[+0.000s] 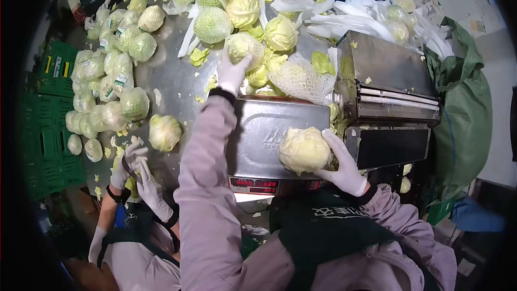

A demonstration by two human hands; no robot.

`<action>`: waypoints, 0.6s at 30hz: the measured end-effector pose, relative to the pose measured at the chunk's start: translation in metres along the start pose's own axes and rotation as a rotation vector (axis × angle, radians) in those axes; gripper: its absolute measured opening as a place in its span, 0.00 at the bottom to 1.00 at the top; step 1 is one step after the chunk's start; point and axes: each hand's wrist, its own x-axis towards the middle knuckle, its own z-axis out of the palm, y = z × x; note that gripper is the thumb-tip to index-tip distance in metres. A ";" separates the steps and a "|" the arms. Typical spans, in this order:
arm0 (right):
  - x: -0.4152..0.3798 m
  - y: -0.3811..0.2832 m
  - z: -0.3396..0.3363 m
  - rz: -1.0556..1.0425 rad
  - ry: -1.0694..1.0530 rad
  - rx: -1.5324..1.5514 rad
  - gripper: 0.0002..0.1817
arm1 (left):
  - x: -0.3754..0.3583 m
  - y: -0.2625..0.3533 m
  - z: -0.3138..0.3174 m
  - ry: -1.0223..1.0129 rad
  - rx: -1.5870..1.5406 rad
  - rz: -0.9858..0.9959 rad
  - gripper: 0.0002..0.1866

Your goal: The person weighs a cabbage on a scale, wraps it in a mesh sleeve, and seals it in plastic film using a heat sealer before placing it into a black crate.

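Note:
A pale trimmed cabbage [305, 151] rests on the steel plate of a weighing scale [256, 148]. My gloved right hand [344, 167] cups its right side, thumb below and fingers above. Stretched forward past the scale, my gloved left hand [234, 71] has its fingers on another cabbage [245, 48] at the near edge of a heap. That cabbage seems to be covered in netting. Beside it lie a bare cabbage [280, 33] and a netted cabbage [213, 25]. Red digits glow on the scale's display [253, 185].
Several bagged cabbages [110, 70] lie at the left, with green crates [51, 145] beyond. A co-worker's gloved hands [140, 178] hold a knife near a loose cabbage [165, 132]. At the right stand a metal machine [390, 70] and a green sack [466, 124]; white net sleeves [355, 16] lie behind.

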 end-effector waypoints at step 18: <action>0.030 0.039 0.008 -0.009 0.022 0.398 0.40 | -0.255 0.017 -0.019 -0.525 -0.495 0.016 0.48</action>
